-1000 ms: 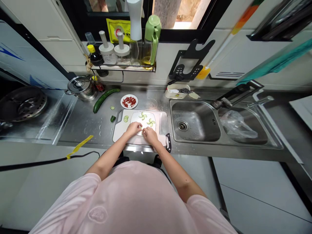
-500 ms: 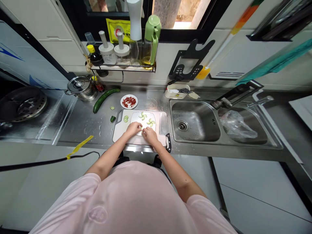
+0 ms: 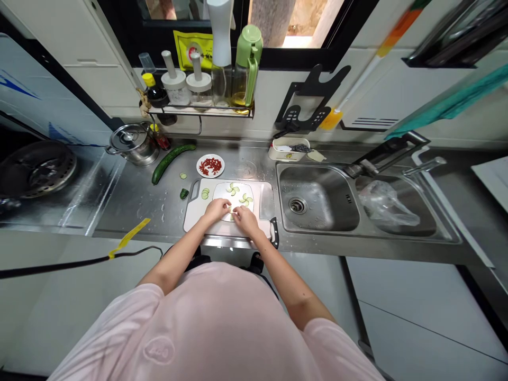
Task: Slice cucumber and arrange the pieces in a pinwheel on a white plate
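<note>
Thin cucumber slices (image 3: 234,189) in fanned clusters on a white plate (image 3: 219,197), and a small stack of slices (image 3: 205,194) just left of that plate on a white cutting board (image 3: 194,214). Plate lying near the middle of the board. At the plate's near edge, the left hand (image 3: 216,210), fingers curled downward, and the right hand (image 3: 245,220), fingers bent inward, both half closed and just apart. Between the fingertips, a pale sliver, too small to tell whether either hand has hold of it.

Along the board's right side, a black-handled kitchen knife (image 3: 274,233), its handle jutting past the near corner. Beyond the board's far-left corner, a dark green cucumber piece (image 3: 183,193) and a lone slice (image 3: 183,175), both directly on the stainless steel desk (image 3: 135,206). Farther left, a whole cucumber (image 3: 172,163) lying diagonally beside a lidded steel pot (image 3: 133,144). Behind the board, a small plate of chopped red food (image 3: 210,166).

To the right, a steel double sink (image 3: 317,198), with a crumpled plastic bag (image 3: 387,203) in its far basin. Above the desk, a wall shelf (image 3: 198,108) of bottles and jars, among them a green-capped oil bottle (image 3: 246,69).
</note>
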`<state>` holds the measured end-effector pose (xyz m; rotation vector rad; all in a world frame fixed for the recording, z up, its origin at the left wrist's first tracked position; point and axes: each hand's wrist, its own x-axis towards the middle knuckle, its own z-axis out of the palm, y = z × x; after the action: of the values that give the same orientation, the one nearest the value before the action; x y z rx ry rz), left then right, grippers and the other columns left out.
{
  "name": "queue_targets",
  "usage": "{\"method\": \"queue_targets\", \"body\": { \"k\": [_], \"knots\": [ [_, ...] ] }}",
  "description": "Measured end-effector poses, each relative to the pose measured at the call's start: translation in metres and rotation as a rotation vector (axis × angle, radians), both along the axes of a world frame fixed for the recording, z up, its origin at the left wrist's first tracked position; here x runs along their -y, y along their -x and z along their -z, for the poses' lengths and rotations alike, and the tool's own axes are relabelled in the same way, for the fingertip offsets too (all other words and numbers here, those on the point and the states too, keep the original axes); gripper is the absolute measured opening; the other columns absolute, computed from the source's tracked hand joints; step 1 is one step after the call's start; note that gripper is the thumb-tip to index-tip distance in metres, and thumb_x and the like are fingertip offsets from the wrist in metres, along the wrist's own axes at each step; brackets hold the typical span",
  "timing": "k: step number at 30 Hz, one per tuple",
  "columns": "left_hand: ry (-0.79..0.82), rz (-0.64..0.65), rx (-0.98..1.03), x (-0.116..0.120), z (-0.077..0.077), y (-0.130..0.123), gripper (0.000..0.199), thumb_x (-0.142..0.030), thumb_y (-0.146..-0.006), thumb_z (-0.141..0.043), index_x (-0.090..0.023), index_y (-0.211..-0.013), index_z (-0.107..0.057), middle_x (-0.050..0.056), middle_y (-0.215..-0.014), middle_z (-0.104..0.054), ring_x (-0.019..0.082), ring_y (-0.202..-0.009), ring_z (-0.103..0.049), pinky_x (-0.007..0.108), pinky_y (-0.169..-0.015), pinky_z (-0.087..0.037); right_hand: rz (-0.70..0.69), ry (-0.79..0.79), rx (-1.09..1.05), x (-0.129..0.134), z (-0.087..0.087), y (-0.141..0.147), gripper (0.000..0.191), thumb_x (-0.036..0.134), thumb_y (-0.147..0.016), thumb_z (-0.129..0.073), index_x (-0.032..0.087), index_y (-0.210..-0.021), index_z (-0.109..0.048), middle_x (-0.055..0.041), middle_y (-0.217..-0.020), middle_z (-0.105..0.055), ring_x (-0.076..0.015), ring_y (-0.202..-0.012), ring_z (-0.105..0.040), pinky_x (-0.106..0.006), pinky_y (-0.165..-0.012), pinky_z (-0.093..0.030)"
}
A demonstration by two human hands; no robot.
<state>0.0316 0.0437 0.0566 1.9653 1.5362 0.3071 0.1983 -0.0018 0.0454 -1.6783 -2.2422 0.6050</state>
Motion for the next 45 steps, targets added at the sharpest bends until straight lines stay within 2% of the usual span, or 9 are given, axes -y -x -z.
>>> {"method": "queue_targets", "body": {
  "k": [4,8,13,17,23,27,37,45],
  "knots": [
    [-0.069,-0.084,0.046,0.004,-0.001,0.004,0.022,-0.028,-0.076,-0.058,-0.023,-0.095,-0.068,0.002,-0.082,-0.067,0.015,-0.076,-0.058,0.025,-0.07,-0.042,0.03,-0.023,-0.048,0.0,-0.003,-0.002,0.018,0.028,-0.091,-0.045,0.021,-0.098,-0.059,-0.0055,-0.092,-0.058,-0.0166,-0.085,-0.051,-0.025,-0.069,-0.036],
    [-0.118,-0.244,0.058,0.01,-0.001,0.015,0.023,-0.029,-0.078,-0.054,-0.021,-0.095,-0.067,0.003,-0.083,-0.067,0.016,-0.077,-0.059,0.024,-0.071,-0.042,0.06,-0.036,-0.099,0.0,-0.008,-0.005,0.019,0.028,-0.091,-0.042,0.021,-0.096,-0.06,-0.0053,-0.09,-0.058,-0.0165,-0.086,-0.051,-0.024,-0.07,-0.036],
    [-0.159,-0.481,-0.007,0.01,0.004,0.04,0.026,-0.029,-0.079,-0.052,-0.021,-0.1,-0.064,0.003,-0.082,-0.066,0.017,-0.078,-0.06,0.024,-0.071,-0.041,0.086,-0.046,-0.146,0.002,-0.011,-0.008,0.022,0.027,-0.092,-0.039,0.021,-0.096,-0.06,-0.0042,-0.088,-0.058,-0.016,-0.084,-0.051,-0.024,-0.068,-0.036],
    [-0.155,-0.575,-0.082,0.004,0.006,0.056,0.03,-0.03,-0.079,-0.053,-0.021,-0.106,-0.06,0.003,-0.082,-0.066,0.016,-0.078,-0.06,0.024,-0.073,-0.041,0.094,-0.043,-0.159,0.003,-0.012,-0.008,0.022,0.027,-0.091,-0.039,0.021,-0.095,-0.06,-0.0038,-0.086,-0.058,-0.0159,-0.084,-0.052,-0.024,-0.068,-0.036],
    [-0.096,-0.654,-0.168,-0.001,0.005,0.063,0.035,-0.042,-0.077,-0.056,-0.021,-0.106,-0.06,0.006,-0.088,-0.065,0.019,-0.085,-0.06,0.026,-0.074,-0.041,0.095,-0.029,-0.164,0.004,-0.015,-0.007,0.023,0.027,-0.091,-0.039,0.02,-0.095,-0.06,-0.0044,-0.086,-0.058,-0.0162,-0.085,-0.052,-0.024,-0.07,-0.036],
    [-0.087,-0.65,-0.194,-0.003,0.006,0.062,0.035,-0.045,-0.077,-0.056,-0.021,-0.103,-0.061,0.009,-0.092,-0.065,0.021,-0.088,-0.06,0.027,-0.074,-0.041,0.099,-0.05,-0.184,0.007,-0.014,-0.008,0.023,0.027,-0.091,-0.039,0.02,-0.093,-0.06,-0.004,-0.086,-0.058,-0.0159,-0.084,-0.052,-0.024,-0.071,-0.037],
    [-0.079,-0.671,-0.222,-0.007,0.01,0.059,0.031,-0.043,-0.076,-0.057,-0.022,-0.099,-0.06,0.008,-0.095,-0.064,0.02,-0.086,-0.059,0.028,-0.073,-0.041,0.119,-0.06,-0.226,0.013,-0.015,-0.011,0.022,0.027,-0.09,-0.039,0.02,-0.092,-0.06,-0.0035,-0.085,-0.059,-0.0153,-0.082,-0.053,-0.024,-0.071,-0.037],
    [-0.083,-0.691,-0.136,-0.005,0.007,0.055,0.022,-0.035,-0.076,-0.057,-0.024,-0.095,-0.06,0.003,-0.087,-0.064,0.017,-0.082,-0.058,0.026,-0.071,-0.04,0.141,-0.058,-0.217,0.015,-0.014,-0.014,0.023,0.027,-0.09,-0.038,0.02,-0.092,-0.06,-0.0045,-0.084,-0.059,-0.0161,-0.083,-0.053,-0.025,-0.073,-0.038]
  ]
}}
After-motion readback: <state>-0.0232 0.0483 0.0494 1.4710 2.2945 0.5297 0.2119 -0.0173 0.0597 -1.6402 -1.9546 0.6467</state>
